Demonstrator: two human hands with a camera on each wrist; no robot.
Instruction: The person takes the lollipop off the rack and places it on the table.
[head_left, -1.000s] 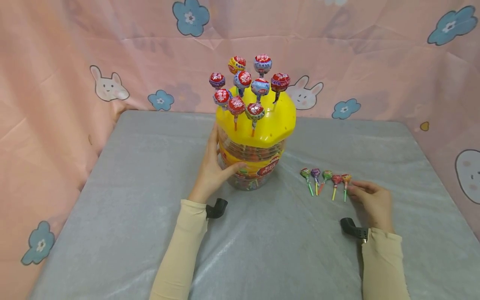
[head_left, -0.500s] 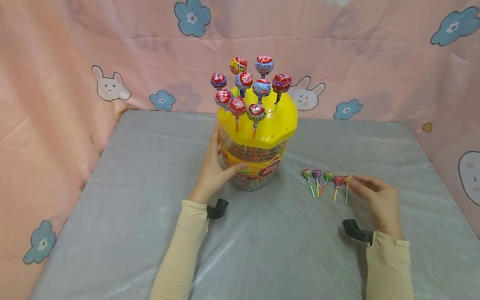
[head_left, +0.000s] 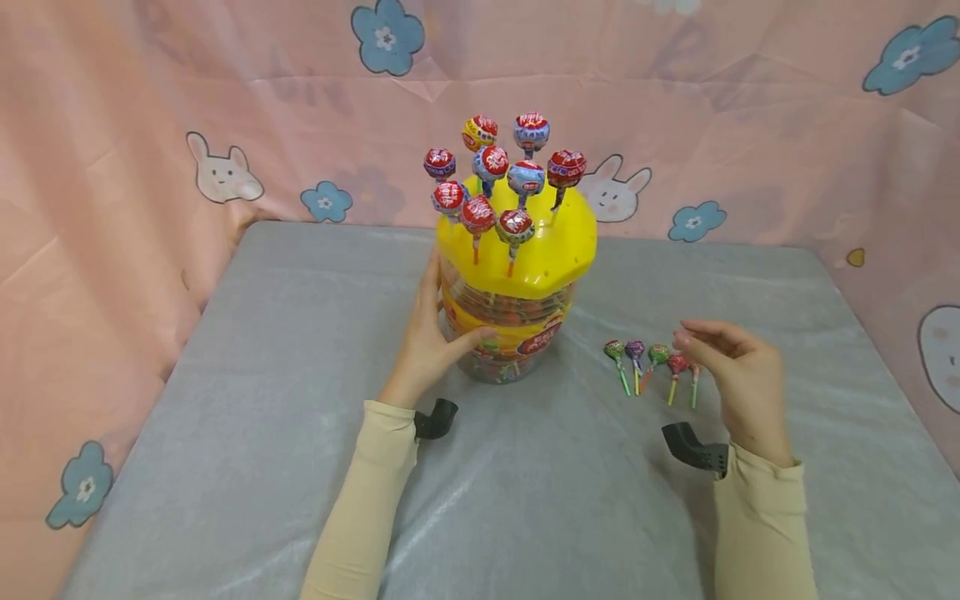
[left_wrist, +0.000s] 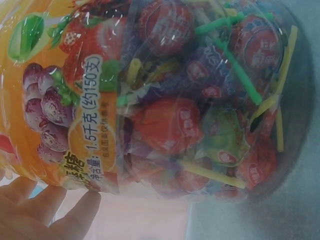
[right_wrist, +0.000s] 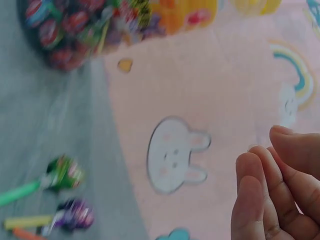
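Observation:
A clear candy jar (head_left: 504, 342) with a fruit-printed label stands upright on the table, full of wrapped lollipops. My left hand (head_left: 423, 358) grips its left side, thumb across the front; in the left wrist view its fingers (left_wrist: 75, 215) lie along the wall. Several lollipops (head_left: 527, 178) stick up from the jar's yellow lid (head_left: 566, 237). To the right, several loose lollipops lie in a row, from a green one (head_left: 614, 350) to one with a pale green stick (head_left: 694, 392). My right hand (head_left: 742, 387) hovers by that last one, partly hiding its head, fingers loosely bent and holding nothing.
A grey cloth covers the table (head_left: 262, 400). Behind it hangs a pink curtain (head_left: 292, 108) with rabbits and blue flowers. A black wrist mount (head_left: 435, 418) sits at the left sleeve and another mount (head_left: 693, 450) at the right one.
My right hand has come up off the rightmost lollipop and shifted slightly left over it. The loose lollipops stay in their row. My left hand keeps its grip on the jar.

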